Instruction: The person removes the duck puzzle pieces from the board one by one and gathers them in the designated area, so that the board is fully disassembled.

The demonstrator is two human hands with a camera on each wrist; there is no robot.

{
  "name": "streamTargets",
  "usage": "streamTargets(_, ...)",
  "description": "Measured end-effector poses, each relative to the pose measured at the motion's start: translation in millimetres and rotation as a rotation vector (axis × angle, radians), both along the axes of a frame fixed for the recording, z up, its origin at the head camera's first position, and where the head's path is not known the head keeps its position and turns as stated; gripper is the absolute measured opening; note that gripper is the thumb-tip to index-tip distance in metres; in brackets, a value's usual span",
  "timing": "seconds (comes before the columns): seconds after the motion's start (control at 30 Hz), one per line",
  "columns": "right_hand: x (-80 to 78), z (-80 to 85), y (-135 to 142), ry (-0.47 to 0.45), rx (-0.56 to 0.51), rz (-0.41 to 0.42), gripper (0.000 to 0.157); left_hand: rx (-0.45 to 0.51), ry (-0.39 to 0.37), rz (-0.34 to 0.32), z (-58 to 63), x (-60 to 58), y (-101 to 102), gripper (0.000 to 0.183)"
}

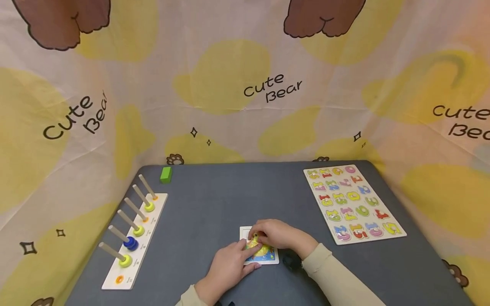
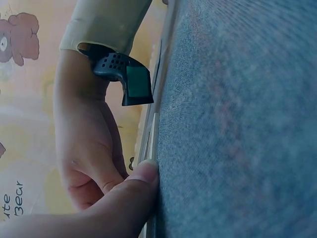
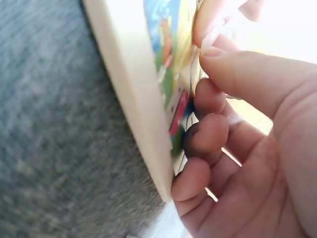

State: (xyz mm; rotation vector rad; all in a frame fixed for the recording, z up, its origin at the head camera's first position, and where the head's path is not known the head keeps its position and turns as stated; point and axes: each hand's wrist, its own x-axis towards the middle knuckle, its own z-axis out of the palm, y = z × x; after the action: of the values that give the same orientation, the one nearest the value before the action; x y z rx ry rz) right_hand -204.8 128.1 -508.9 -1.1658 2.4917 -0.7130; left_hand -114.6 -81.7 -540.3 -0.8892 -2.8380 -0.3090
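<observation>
Small picture puzzle (image 1: 264, 253) sits near the table (image 1: 214, 204) front edge, centre. Left hand (image 1: 229, 263) presses straight fingers on its left side; right hand (image 1: 277, 233) curls fingertips (image 3: 205, 136) onto a piece. Best: hold board steady, seat piece flat.

On the grey table (image 1: 214, 204): one small picture puzzle (image 1: 268, 255) under two hands, one number puzzle board (image 1: 354, 204) to its right, one five-peg ring stacker (image 1: 134, 242) and one green block (image 1: 166, 174) to its left.
</observation>
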Motion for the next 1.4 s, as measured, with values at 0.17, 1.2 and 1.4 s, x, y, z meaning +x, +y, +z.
streamTargets(0.17, -3.4, -1.2, 0, 0.037, -0.021, -0.039, 0.027, -0.008, -0.005, 0.0, 1.9, -4.9, -1, 0.05)
streamTargets(1.2, 10.5, 25.9, 37, 0.193, -0.204, -0.083, 0.036, 0.027, -0.018, -0.004, -4.7, 3.0, 0, 0.05)
streamTargets(1.4, 12.3, 39.9, 82, 0.244, -0.089, -0.184, 0.032, 0.027, -0.02, 0.021, -2.2, 0.6, -1, 0.051)
